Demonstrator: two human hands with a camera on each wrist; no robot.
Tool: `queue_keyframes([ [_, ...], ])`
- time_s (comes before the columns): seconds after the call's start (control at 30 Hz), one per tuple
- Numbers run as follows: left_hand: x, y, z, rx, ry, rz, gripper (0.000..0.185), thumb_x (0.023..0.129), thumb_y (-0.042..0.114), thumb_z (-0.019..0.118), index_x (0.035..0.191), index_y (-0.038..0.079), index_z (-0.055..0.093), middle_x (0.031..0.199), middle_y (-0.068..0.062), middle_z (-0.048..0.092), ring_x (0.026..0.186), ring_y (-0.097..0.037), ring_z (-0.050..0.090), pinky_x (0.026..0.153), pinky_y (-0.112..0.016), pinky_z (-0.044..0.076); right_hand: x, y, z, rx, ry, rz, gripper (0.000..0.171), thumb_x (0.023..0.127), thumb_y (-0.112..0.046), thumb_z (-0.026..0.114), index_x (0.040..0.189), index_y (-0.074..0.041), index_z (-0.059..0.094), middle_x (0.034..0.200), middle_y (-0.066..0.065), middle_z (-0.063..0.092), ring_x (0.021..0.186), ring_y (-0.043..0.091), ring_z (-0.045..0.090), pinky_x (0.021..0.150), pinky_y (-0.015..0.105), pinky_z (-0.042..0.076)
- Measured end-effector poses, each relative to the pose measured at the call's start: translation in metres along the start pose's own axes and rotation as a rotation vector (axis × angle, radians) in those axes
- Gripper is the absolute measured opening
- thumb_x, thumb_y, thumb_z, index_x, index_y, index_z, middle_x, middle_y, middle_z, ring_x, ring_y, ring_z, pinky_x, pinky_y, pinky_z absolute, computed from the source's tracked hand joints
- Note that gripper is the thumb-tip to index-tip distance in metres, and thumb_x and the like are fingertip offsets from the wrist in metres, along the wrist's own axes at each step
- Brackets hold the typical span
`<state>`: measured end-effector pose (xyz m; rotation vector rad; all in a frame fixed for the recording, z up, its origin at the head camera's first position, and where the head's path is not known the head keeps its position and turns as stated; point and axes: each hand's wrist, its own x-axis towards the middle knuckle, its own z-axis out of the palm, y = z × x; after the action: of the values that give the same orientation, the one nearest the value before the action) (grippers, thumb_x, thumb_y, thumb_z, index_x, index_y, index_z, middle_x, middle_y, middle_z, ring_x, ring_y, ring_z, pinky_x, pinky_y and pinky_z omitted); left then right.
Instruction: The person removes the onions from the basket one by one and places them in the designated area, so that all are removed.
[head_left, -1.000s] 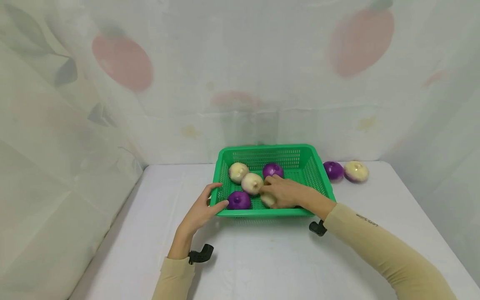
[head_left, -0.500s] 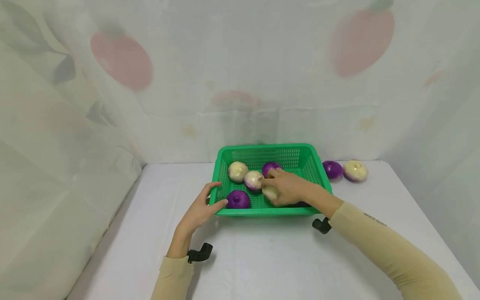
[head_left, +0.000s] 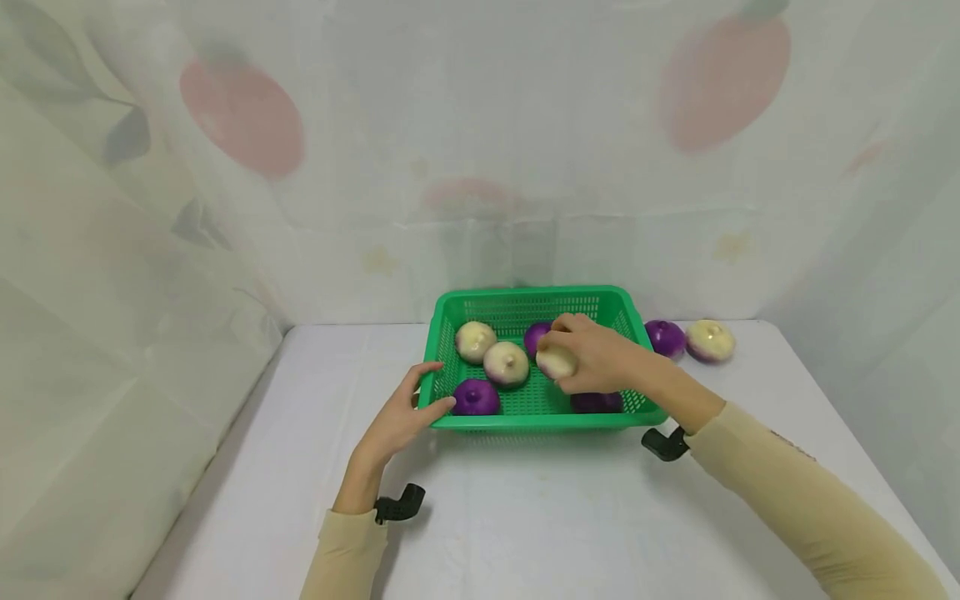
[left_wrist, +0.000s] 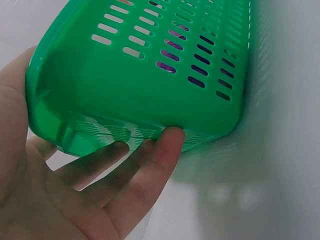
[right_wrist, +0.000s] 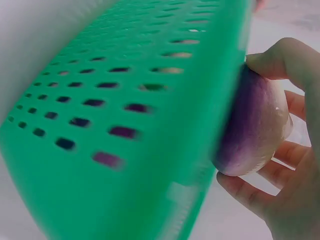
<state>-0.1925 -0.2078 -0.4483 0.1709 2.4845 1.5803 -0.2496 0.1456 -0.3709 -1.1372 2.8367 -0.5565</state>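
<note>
A green slotted plastic basket (head_left: 525, 422) stands on the table. At its near left corner my left hand (head_left: 393, 425) grips the rim, thumb over the edge; in the left wrist view its fingers (left_wrist: 145, 180) touch the outer wall. My right hand (head_left: 596, 354) holds a turnip (head_left: 557, 362) over the basket's right half, pale side showing. The right wrist view shows that turnip (right_wrist: 260, 125) purple on one half, between thumb and fingers. Inside lie pale-side-up turnips (head_left: 476, 342) and purple-side-up turnips (head_left: 476, 397), one partly hidden below my right hand.
Beyond the basket's right side, a purple turnip (head_left: 665, 338) and a pale turnip (head_left: 710, 341) sit on the white-covered table (head_left: 525, 517). A printed curtain (head_left: 510, 150) hangs at the back and along both sides.
My right hand has lifted the turnip and moved up and to the right, uncovering a purple turnip beneath. A pale turnip in the middle rocked. The left hand has stayed put.
</note>
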Motion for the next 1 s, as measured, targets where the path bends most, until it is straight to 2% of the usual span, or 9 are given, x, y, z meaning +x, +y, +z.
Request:
queue_keyframes([
  [0.33, -0.001, 0.002, 0.0, 0.013, 0.008, -0.002, 0.07, 0.091, 0.048, 0.074, 0.149, 0.035, 0.039, 0.16, -0.006, 0.033, 0.135, -0.041, 0.048, 0.096, -0.055, 0.048, -0.017, -0.007, -0.028, 0.028, 0.088, 0.016, 0.046, 0.078, -0.023, 0.08, 0.122, -0.023, 0.068, 0.131, 0.01, 0.051, 0.115, 0.029, 0.048, 0.079, 0.043, 0.052],
  [0.43, -0.001, 0.003, 0.0, 0.014, 0.008, -0.004, 0.07, 0.091, 0.049, 0.075, 0.149, 0.035, 0.039, 0.16, -0.006, 0.033, 0.135, -0.041, 0.048, 0.096, -0.054, 0.048, -0.024, -0.008, -0.036, 0.041, 0.109, 0.039, 0.045, 0.08, -0.023, 0.079, 0.124, -0.022, 0.067, 0.133, 0.01, 0.05, 0.117, 0.03, 0.047, 0.077, 0.043, 0.053],
  [0.7, -0.001, 0.0, 0.001, 0.002, 0.002, -0.007, 0.07, 0.091, 0.048, 0.075, 0.149, 0.035, 0.039, 0.159, -0.005, 0.033, 0.135, -0.04, 0.048, 0.097, -0.054, 0.047, -0.044, -0.006, -0.049, 0.03, 0.18, 0.052, 0.044, 0.082, -0.022, 0.076, 0.125, -0.023, 0.066, 0.131, 0.008, 0.048, 0.102, 0.028, 0.054, 0.07, 0.037, 0.052],
  [1.0, -0.002, 0.001, 0.001, 0.02, 0.002, -0.007, 0.07, 0.091, 0.05, 0.074, 0.15, 0.035, 0.038, 0.16, -0.006, 0.032, 0.137, -0.042, 0.045, 0.098, -0.056, 0.047, -0.065, 0.0, -0.059, 0.046, 0.272, 0.072, 0.042, 0.082, -0.017, 0.078, 0.121, -0.024, 0.068, 0.127, 0.007, 0.049, 0.114, 0.031, 0.047, 0.072, 0.041, 0.052],
])
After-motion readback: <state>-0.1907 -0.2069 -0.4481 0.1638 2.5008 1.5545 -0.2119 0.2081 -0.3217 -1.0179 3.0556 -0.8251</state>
